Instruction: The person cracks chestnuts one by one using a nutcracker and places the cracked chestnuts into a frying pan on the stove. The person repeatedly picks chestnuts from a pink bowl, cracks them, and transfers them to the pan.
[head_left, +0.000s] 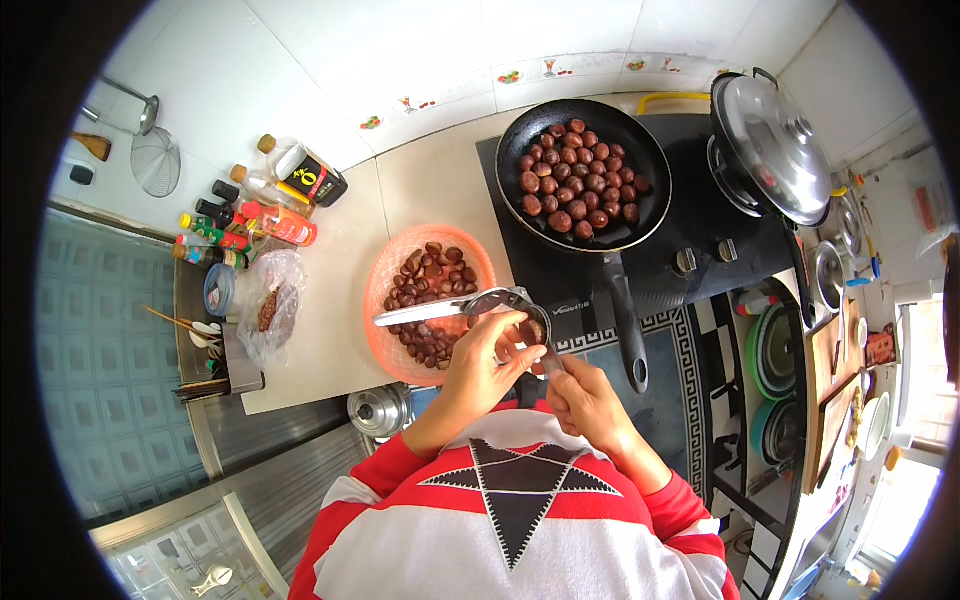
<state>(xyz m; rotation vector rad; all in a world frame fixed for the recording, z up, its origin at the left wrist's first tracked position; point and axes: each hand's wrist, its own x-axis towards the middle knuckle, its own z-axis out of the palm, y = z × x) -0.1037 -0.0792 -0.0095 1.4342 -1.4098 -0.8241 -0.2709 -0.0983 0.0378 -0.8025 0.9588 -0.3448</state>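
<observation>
A metal hand tool with two hinged handles, apparently a chestnut opener, is spread open in front of my chest. My right hand grips its lower handle. The fingers of my left hand are at its cupped end, around a brown chestnut; whether they pinch it or only touch it is hard to tell. The upper handle reaches left over a pink plastic basket of chestnuts. More chestnuts lie in a black frying pan on the hob.
The pan's handle points towards me over the counter's edge. A lidded metal wok stands on the right burner. Sauce bottles, a clear plastic bag and a utensil holder are on the left.
</observation>
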